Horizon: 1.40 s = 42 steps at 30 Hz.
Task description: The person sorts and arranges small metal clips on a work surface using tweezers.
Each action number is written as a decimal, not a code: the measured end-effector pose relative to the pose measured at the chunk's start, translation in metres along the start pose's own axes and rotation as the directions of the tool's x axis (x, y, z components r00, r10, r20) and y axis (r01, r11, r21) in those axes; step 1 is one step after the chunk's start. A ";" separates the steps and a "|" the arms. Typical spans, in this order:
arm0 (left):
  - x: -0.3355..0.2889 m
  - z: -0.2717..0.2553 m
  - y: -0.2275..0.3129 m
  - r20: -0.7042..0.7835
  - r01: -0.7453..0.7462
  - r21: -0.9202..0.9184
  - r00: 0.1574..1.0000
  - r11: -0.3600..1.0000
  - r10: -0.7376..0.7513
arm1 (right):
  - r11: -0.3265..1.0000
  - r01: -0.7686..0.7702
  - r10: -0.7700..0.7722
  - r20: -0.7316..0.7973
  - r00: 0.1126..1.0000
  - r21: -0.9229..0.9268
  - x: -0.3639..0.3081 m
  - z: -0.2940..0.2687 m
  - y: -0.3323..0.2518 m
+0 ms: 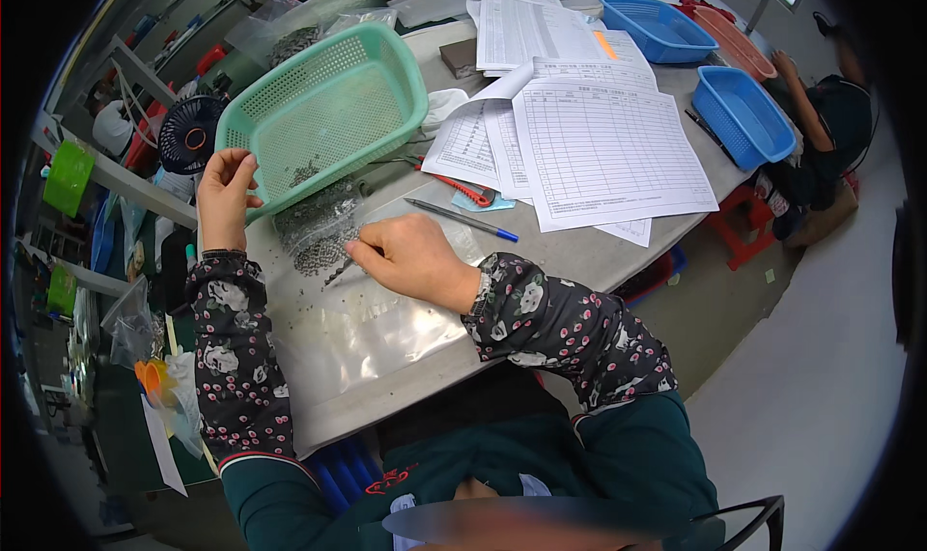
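Observation:
My left hand (228, 197) is raised at the near left corner of the green perforated plastic basket (394, 78). Its thumb and fingertips are bent together, and anything between them is too small to make out. My right hand (413, 259) is closed over the table, pinching a thin dark stick-like tool (338, 272) that slants toward a loose pile of tiny grey metal parts (322, 254). Behind the pile lies a clear plastic bag (314, 215) with more small parts. A few of the same parts sit in the basket's near end. Clear plastic sheeting (372, 343) covers the table's near side.
A pen (462, 220), a red-handled cutter (462, 190) and printed sheets (603, 150) lie to the right. Blue baskets (739, 116) stand at the right edge, near another seated person (821, 126). A dark fan (191, 134) stands left of the green basket.

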<state>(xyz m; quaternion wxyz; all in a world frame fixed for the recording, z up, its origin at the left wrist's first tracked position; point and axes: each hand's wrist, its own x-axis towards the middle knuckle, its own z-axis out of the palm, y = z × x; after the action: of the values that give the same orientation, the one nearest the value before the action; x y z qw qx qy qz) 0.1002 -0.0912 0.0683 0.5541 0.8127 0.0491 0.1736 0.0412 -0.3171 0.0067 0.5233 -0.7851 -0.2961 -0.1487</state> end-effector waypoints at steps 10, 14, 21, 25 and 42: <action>-0.067 0.025 0.013 -0.032 -0.108 -0.083 0.994 0.991 0.106 | 0.991 -0.072 0.086 0.131 0.988 -0.114 -0.010 -0.026 0.004; -0.116 0.026 0.008 -0.037 -0.128 -0.226 0.992 0.966 0.123 | 0.973 -0.006 0.061 0.230 0.971 -0.229 -0.008 -0.028 0.001; -0.128 0.008 -0.013 -0.105 -0.208 0.070 0.971 0.976 0.214 | 0.929 0.163 -0.038 0.354 0.934 -0.332 0.002 -0.013 -0.011; -0.122 -0.014 -0.016 -0.099 -0.260 0.079 0.959 0.962 0.267 | 0.923 0.193 -0.080 0.327 0.942 -0.331 0.016 -0.003 -0.041; -0.134 -0.068 -0.035 -0.050 -0.341 0.088 0.937 0.936 0.346 | 0.406 0.715 -0.913 -0.215 0.347 -0.570 -0.026 -0.067 -0.224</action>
<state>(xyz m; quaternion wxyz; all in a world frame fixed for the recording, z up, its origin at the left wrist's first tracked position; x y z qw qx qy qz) -0.0441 -0.0540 0.0275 0.4811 0.8237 -0.0690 0.2920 -0.1128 -0.3240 0.1846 0.2669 -0.5377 -0.4733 -0.6447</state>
